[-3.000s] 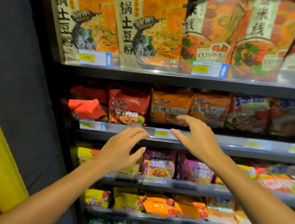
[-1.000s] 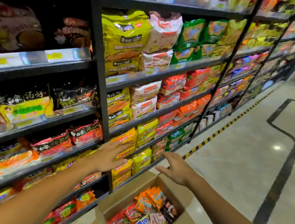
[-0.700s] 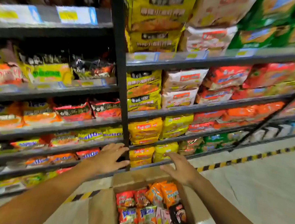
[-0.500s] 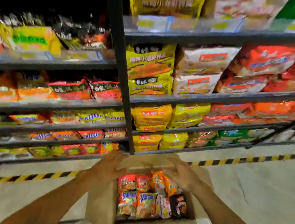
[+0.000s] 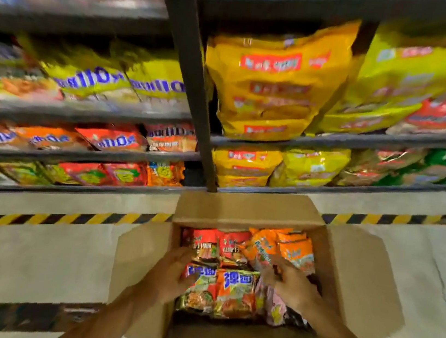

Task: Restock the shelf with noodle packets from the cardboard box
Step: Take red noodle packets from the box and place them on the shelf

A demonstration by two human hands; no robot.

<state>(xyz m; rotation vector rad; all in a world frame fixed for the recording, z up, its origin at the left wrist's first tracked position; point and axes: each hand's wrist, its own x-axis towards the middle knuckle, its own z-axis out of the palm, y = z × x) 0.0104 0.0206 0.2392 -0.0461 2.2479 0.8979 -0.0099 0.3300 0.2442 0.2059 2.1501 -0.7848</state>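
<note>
Stocked shelves point(image 5: 335, 138) are rising behind the open cardboard box point(image 5: 247, 209) on the floor, which is holding red, orange and pink noodle packets point(image 5: 235, 294). We are reaching both hands inside: left hand point(image 5: 172, 273) touching a packet's edge, right hand point(image 5: 291, 287) resting on the orange ones; grip unclear.

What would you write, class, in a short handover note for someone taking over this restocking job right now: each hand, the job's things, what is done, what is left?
Left hand: inside the cardboard box, fingers against the red-and-blue noodle packets; grip unclear.
Right hand: inside the box, at the orange noodle packets; grip unclear.
Box: open on the floor before the shelf, full of packets.
Done: hands have reached the packets.
Left: lift packets out, place them on the shelf.
</note>
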